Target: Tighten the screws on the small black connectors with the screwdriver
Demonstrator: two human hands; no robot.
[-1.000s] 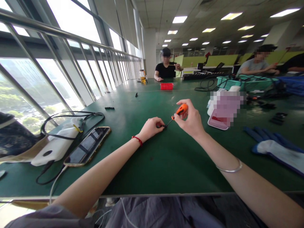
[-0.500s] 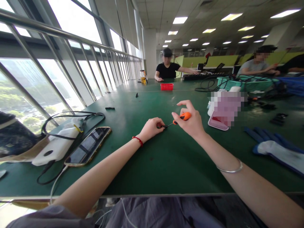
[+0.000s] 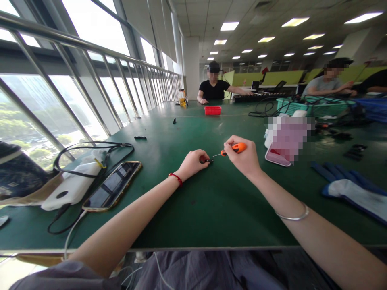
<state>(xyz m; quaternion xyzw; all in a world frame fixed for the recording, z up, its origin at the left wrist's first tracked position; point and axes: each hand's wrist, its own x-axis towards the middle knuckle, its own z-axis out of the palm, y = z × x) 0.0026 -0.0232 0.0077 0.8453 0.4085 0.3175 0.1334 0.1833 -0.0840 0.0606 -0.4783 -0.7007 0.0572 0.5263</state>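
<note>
Low over the green table (image 3: 193, 217), my left hand (image 3: 195, 161) is closed on a small black part (image 3: 209, 160), most of which my fingers cover. My right hand (image 3: 244, 157) grips an orange and black screwdriver (image 3: 237, 148), its fingers wrapped round the handle. The thin metal shaft points left toward the black part. Its tip is close to the part, with what looks like a small gap between them.
To the left lie a phone (image 3: 113, 186), a white power bank (image 3: 71, 189) and cables. A pink-and-white object (image 3: 278, 155) and blue-white gloves (image 3: 356, 189) lie right. Ahead are a black strip (image 3: 140, 138), a red tray (image 3: 213, 110) and a co-worker (image 3: 214, 86).
My right hand has drawn the screwdriver slightly right, away from the black part, and its raised fingers have closed round the handle. My left hand has stayed in place.
</note>
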